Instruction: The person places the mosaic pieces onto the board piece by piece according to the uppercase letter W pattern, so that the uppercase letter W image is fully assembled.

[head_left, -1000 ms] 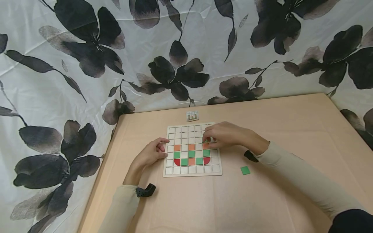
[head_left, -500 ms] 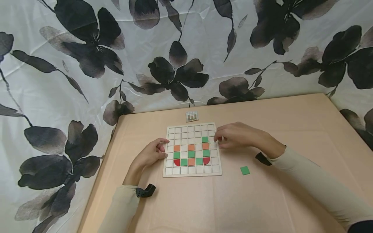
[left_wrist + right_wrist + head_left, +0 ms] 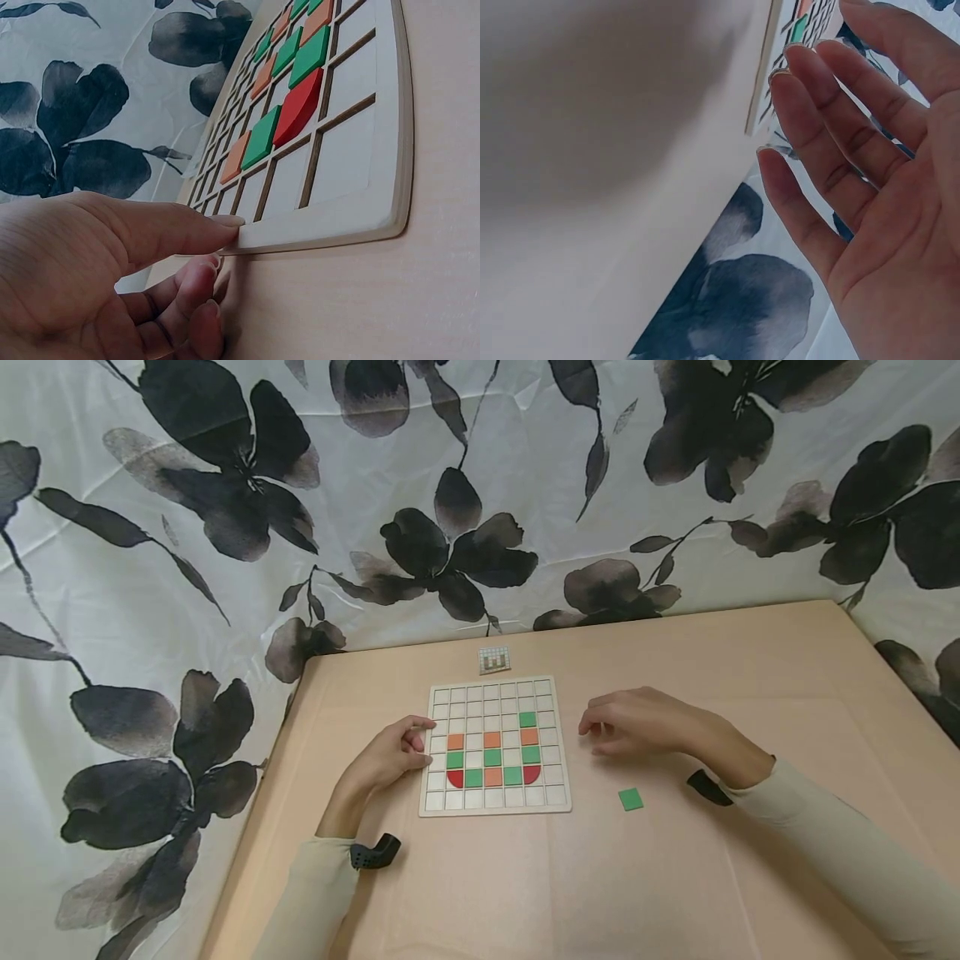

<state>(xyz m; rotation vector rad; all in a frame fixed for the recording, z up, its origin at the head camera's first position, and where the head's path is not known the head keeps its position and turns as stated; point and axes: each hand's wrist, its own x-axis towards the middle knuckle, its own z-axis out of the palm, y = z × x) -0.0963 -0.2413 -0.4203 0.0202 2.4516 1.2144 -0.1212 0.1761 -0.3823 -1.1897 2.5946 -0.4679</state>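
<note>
My left hand (image 3: 385, 758) holds the left edge of a pale wooden grid board (image 3: 473, 797). Its thumb (image 3: 187, 225) lies on the rim in the left wrist view, and the other fingers are curled beside the edge. Green, orange and red tiles fill several cells; the upper right one is a green tile (image 3: 528, 719). My right hand (image 3: 648, 722) hovers to the right of the board, apart from it, with loosely bent fingers and nothing held, as the right wrist view confirms. Below that hand, a loose green square tile (image 3: 631, 799) lies on the table.
Behind the board, near the table's far edge, lies a small card (image 3: 494, 660) with a grid pattern. The wooden table (image 3: 750, 668) meets a floral cloth (image 3: 555, 539) at the back and left.
My right hand has let go of the green tile in the upper right cell and moved right, off the board. My left hand stays on the left edge.
</note>
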